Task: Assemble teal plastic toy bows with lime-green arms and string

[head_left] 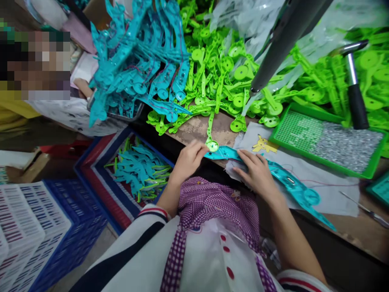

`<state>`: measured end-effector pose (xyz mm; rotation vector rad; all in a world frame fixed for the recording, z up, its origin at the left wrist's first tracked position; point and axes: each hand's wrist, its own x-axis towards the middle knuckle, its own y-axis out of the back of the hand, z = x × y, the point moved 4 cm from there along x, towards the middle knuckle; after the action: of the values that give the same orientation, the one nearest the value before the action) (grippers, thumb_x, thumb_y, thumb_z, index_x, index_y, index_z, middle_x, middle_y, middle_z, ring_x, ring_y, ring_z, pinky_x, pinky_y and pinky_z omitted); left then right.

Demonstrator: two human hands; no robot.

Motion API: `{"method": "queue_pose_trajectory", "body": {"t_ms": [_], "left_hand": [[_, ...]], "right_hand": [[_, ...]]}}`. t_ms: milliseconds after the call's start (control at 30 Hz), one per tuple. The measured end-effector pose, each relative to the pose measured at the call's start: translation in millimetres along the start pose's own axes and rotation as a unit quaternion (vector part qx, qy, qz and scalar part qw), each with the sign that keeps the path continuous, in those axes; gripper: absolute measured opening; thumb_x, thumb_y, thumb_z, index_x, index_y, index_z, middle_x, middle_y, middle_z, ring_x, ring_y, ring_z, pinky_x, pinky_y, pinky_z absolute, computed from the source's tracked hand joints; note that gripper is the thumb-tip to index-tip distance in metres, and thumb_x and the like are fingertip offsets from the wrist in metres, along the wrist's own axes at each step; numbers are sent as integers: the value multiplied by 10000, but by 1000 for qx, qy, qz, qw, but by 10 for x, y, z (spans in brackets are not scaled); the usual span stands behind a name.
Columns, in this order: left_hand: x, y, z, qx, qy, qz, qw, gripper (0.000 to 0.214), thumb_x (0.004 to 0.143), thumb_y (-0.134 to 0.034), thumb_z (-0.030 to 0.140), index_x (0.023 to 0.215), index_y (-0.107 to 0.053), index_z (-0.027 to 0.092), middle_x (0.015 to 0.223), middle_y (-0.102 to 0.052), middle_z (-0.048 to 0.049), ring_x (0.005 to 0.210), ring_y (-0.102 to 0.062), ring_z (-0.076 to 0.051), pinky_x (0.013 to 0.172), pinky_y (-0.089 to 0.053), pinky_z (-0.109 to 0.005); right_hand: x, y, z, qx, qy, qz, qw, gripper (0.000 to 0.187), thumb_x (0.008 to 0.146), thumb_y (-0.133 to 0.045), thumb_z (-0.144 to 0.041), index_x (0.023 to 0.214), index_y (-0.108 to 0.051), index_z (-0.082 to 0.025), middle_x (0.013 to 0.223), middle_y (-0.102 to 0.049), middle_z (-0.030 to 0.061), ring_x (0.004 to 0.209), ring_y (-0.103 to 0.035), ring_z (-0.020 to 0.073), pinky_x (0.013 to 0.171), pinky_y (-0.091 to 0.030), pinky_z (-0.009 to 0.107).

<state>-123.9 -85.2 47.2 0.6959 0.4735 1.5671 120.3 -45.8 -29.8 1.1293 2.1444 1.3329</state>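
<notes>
A long teal plastic part (pixel 225 153) lies along the front edge of the bench, with a thin dark-red wire running from it. Over its left end sits the round end of a lime-green plastic part (pixel 212 145), whose arm points away from me. My left hand (pixel 190 160) is closed, thumb and fingertips pinched at the edge of that round end. Across the teal part rests my right hand (pixel 257 172), fingers over its top and thumb on the near side. Its wide right half (pixel 293 184) extends past my right wrist.
Lime-green parts (pixel 240 73) and teal parts (pixel 139 61) are piled behind. On the right are a green tray (pixel 322 152) of small metal pieces, a hammer (pixel 354 85) and a screwdriver (pixel 364 209). A grey power tool (pixel 273 44) hangs overhead. Left: a parts-filled crate (pixel 121 217) and another person (pixel 82 87).
</notes>
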Motion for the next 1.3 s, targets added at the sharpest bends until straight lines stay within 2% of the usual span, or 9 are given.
{"method": "queue_pose_trajectory", "body": {"t_ms": [133,267,600,733,833,1000,1067,1167,1300], "left_hand": [[675,-220,-15,43,-16,56,997,213,1014,-540,328,880,-639,195,883,-634,-32,869,-604,-169,824,-465,-302],[975,-403,-120,30,-4,70,997,200,991,-584,315,857,-647,180,866,-641,-32,825,-602,-162,785,-461,-289],[564,153,-694,59,-66,-76,993,165,942,-660,323,861,-701,186,800,-683,-10,752,-620,-150,722,-458,-274],[421,131,-567,98,-114,-66,986,170,984,-594,316,916,-690,193,838,-683,-25,827,-646,-170,790,-486,-305],[371,22,-445,73,-122,-1,990,201,1010,-540,322,937,-676,193,859,-681,-34,854,-649,-171,807,-505,-312],[416,-94,-415,-5,-90,126,988,238,1012,-536,374,903,-653,197,835,-678,-20,794,-630,-143,760,-513,-287],[479,-144,-400,-11,-85,146,986,270,1010,-533,417,902,-654,202,832,-679,-22,791,-629,-145,761,-515,-293],[560,-211,-278,-1,-110,153,982,322,1020,-497,465,915,-662,209,826,-688,-29,806,-636,-155,787,-514,-310],[538,-227,-44,58,-179,86,978,340,1035,-460,453,951,-689,217,885,-722,-45,875,-659,-172,865,-498,-342]], "right_hand": [[14,-3,31,35,-9,27,999,483,1042,-383,-453,1411,-571,-206,1401,-628,124,1303,-572,264,1127,-379,527],[30,-15,72,63,-26,77,995,439,1039,-401,-443,1266,-676,-187,1304,-689,136,1214,-637,257,1086,-434,512],[33,48,137,99,-48,74,991,420,1018,-468,-428,1318,-670,-215,1325,-680,119,1225,-642,272,1079,-496,517],[84,190,135,90,-64,73,991,429,998,-513,-430,1345,-645,-215,1297,-685,126,1198,-652,289,1040,-531,510],[15,421,106,107,-41,73,991,444,969,-577,-446,1354,-630,-230,1375,-639,118,1264,-615,286,1086,-501,496],[-342,792,187,106,-130,215,962,264,964,-603,-391,1145,-716,-237,1132,-742,88,1081,-698,254,975,-556,442],[-378,779,135,95,-153,231,956,255,979,-571,-394,1108,-722,-232,1061,-749,87,1020,-708,250,932,-566,437],[-161,615,-150,90,-102,187,973,413,979,-561,-431,1332,-620,-226,1262,-684,129,1191,-640,283,1022,-520,478],[292,396,-594,100,-6,99,990,609,997,-498,-505,1529,-410,-222,1313,-641,138,1207,-606,282,1032,-492,467]]}}
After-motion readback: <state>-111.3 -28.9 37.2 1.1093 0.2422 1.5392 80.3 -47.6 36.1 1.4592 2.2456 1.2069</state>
